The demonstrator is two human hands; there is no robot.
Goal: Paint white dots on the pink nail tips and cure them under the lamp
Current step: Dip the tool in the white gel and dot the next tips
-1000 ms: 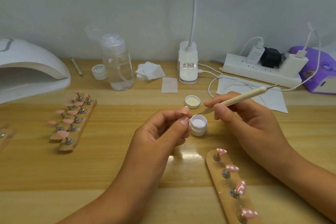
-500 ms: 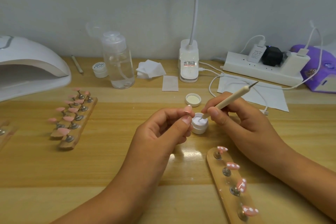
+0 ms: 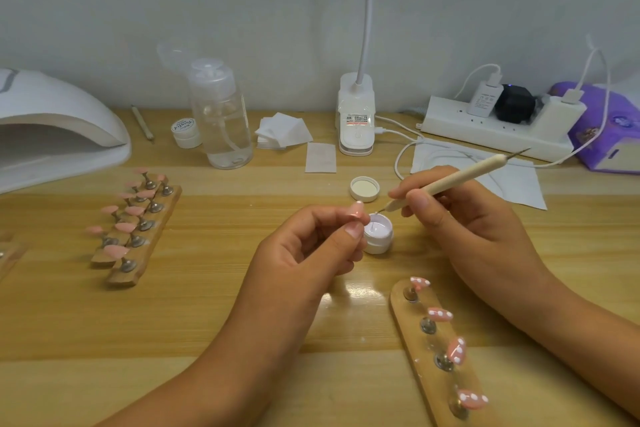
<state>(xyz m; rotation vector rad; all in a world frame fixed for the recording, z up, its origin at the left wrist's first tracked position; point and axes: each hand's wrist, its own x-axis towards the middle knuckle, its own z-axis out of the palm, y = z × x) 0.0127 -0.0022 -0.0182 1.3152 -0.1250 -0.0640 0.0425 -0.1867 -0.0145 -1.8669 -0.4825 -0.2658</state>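
where the light wooden table comes nearest on the right, a long rounded wooden holder strip carries four pink nail tips with white dots on metal pegs. just beyond it, the left hand is curled, thumb and forefinger pressed together beside a small open white jar of white gel; whether they pinch anything i cannot tell. the right hand grips a cream wooden dotting tool like a pen, its metal point just above the jar's far rim. the jar's white screw lid lies upturned behind. off to the left, two wooden strips of plain pink nail tips lie side by side. farther back stand a white domed curing lamp, a clear pump bottle, a stack of white wipes, a white desk-lamp base and a white power strip.
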